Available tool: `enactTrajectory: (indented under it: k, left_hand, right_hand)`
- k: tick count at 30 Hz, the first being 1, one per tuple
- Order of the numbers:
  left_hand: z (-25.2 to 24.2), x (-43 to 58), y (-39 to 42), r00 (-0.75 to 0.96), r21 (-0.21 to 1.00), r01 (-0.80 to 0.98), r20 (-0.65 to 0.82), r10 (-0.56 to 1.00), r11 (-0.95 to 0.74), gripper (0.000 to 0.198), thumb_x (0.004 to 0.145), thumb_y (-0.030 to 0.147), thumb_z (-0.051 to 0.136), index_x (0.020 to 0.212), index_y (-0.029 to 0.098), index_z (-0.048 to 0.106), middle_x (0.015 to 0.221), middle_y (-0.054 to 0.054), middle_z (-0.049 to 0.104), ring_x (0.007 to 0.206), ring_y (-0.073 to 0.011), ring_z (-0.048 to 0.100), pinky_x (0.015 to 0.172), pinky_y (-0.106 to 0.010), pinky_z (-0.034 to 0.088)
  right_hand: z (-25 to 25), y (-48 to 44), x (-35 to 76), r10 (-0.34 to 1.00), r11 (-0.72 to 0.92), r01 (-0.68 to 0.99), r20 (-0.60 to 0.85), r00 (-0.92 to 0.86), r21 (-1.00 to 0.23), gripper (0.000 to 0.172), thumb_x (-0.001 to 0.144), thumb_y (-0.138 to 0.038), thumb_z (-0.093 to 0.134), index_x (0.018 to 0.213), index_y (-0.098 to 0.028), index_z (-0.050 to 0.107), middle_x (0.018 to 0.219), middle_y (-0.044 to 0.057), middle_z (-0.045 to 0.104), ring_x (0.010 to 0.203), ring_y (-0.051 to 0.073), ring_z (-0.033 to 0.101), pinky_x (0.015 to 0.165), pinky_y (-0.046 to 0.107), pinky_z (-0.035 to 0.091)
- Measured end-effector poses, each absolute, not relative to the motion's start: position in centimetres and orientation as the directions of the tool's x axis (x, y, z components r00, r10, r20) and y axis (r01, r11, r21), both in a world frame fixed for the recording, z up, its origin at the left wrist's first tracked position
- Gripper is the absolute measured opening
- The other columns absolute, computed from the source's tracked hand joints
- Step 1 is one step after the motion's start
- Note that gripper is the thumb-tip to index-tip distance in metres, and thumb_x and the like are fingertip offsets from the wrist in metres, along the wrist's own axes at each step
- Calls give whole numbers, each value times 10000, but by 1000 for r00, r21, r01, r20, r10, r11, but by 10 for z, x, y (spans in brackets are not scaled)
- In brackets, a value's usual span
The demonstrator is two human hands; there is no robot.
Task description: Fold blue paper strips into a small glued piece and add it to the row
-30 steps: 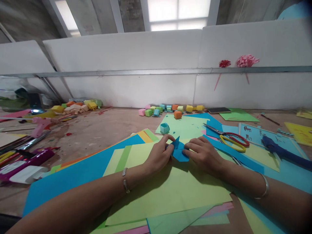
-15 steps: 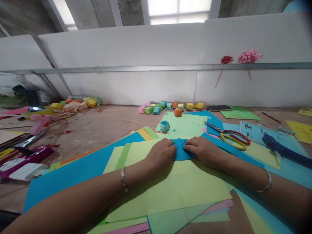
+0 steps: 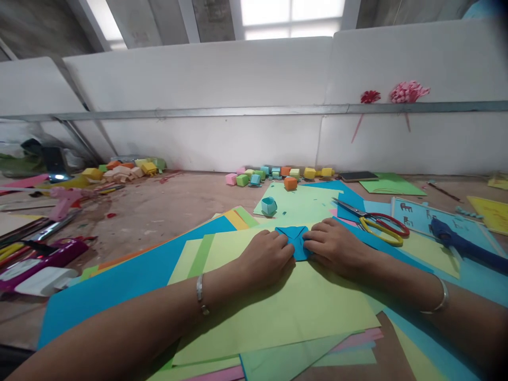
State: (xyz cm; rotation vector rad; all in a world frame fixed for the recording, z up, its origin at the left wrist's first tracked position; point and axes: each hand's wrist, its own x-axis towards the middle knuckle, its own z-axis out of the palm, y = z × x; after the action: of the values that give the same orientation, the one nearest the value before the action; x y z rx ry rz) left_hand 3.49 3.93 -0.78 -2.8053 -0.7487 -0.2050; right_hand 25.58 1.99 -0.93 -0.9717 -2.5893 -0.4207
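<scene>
A small folded blue paper piece [image 3: 296,238] lies on a light green sheet [image 3: 278,307] in the middle of the table. My left hand [image 3: 265,256] presses on its left side with curled fingers. My right hand [image 3: 335,244] pinches and presses its right side. Both hands close in around the paper, so only its upper part shows. Each wrist wears a silver bracelet.
Stacked coloured sheets cover the near table. Scissors [image 3: 373,219] with red and yellow handles lie to the right, beside a blue glue gun [image 3: 456,241]. A teal paper box [image 3: 269,205] and a row of small paper cubes [image 3: 278,175] sit farther back. Pens and tools lie at left.
The blue paper was lifted with a flap up, then laid flat. Both hands have drawn closer together over it, covering more of the piece.
</scene>
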Motion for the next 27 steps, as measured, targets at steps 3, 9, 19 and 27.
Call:
enactTrajectory:
  k: [3,9,19,27]
  left_hand:
    - [-10,34,38,912,-288,408,177,371,-866,240,920,194,417,796,148,617,777,-105,626,688,-228,554,587,-355,394]
    - [-17,33,52,875,-213,477,204,438,-853,161,891,158,460,843,159,614,809,-91,631,685,-218,547,586,-343,399]
    - [-21,32,67,781,-17,584,282,556,-811,277,987,289,444,782,170,586,831,-60,618,771,-194,550,676,-302,402]
    - [-21,32,67,707,332,534,329,626,-777,179,891,189,560,723,163,619,798,-42,608,787,-182,549,679,-281,412]
  right_hand:
    - [-9,17,254,565,737,650,358,-743,185,260,996,-225,418,914,-167,658,827,72,700,768,169,589,762,343,391]
    - [-13,21,257,610,733,676,370,-701,73,252,976,-162,442,886,-186,676,890,61,721,808,167,602,710,313,390]
    - [-23,22,250,711,664,729,442,-547,-168,188,949,-241,513,833,-159,635,809,80,653,771,197,552,673,300,423]
    - [-25,23,249,742,634,715,492,-456,-295,200,960,-235,463,854,-170,620,815,70,666,745,177,563,664,281,425]
